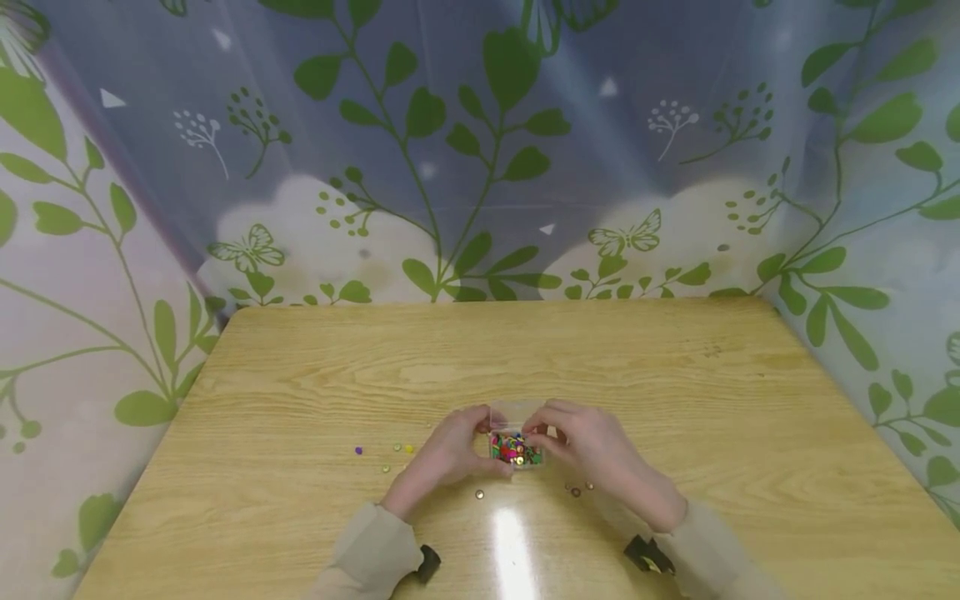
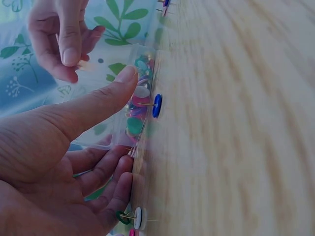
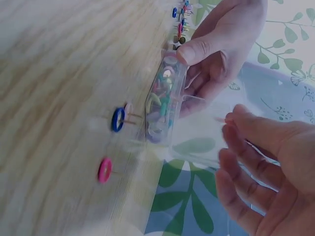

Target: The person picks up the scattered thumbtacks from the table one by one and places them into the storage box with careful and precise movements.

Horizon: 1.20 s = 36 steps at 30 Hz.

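A small clear plastic box (image 1: 516,452) of colourful thumbtacks stands on the table, its see-through lid (image 3: 197,130) raised at the back. My left hand (image 1: 453,450) holds the box from the left, thumb along the near side and fingers round the far side. Above the box's right part is my right hand (image 1: 592,442). In the right wrist view, its thumb and forefinger pinch a small thumbtack (image 3: 220,119), blurred and mostly hidden by the fingertips. Tacks of many colours (image 2: 140,103) show through the box wall in the left wrist view.
Loose thumbtacks lie around the box: a purple one (image 1: 358,450) and several others to the left, one (image 1: 480,494) in front, and a few (image 1: 576,492) under the right wrist. The wooden table (image 1: 300,358) ends at a leaf-patterned curtain (image 1: 480,167) behind and at both sides.
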{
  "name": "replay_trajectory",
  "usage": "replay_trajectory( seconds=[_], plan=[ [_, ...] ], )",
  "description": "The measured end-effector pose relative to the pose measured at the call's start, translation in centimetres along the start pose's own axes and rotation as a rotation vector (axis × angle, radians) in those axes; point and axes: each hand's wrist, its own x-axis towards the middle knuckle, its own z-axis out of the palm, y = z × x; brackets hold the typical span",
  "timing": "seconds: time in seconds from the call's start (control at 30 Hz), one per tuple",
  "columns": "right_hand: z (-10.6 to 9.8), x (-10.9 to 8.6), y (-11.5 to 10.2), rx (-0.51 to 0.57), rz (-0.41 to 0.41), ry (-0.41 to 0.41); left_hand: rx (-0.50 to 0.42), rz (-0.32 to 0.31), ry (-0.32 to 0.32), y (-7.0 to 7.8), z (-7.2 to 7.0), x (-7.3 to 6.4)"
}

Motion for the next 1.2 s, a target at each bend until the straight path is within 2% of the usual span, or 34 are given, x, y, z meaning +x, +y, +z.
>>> replay_trajectory(
  seconds=[0.13,0.23,0.33,0.5,0.6,0.8,0.97,1.2],
  plan=[
    [-0.6,-0.6,0.3,-0.023,0.042,0.006,-0.003,0.001,0.004,0.0,0.0,0.0],
    [-1.4,-1.3,0.7,-0.037,0.057,-0.03,-0.004,-0.002,0.013,0.0,0.0,0.0],
    [-2.4,-2.3,1.2,-0.03,0.082,-0.134,0.004,-0.012,0.015,0.0,0.0,0.0],
    [-3.3,-3.9,1.9,0.021,0.177,-0.347,0.017,-0.018,0.007,0.1,0.0,-0.1],
    [-3.2,-4.6,2.3,0.026,0.182,-0.386,0.02,-0.02,0.005,0.1,0.0,-0.1],
    [-2.9,-5.0,2.6,0.021,0.171,-0.362,0.014,-0.008,0.007,0.2,0.0,-0.1],
    [-2.6,-4.1,2.3,0.014,0.178,-0.304,0.01,-0.009,0.009,0.2,0.0,-0.1],
    [-1.7,-2.1,1.1,0.002,0.069,-0.175,-0.005,-0.006,0.01,0.1,0.0,0.0]
  ],
)
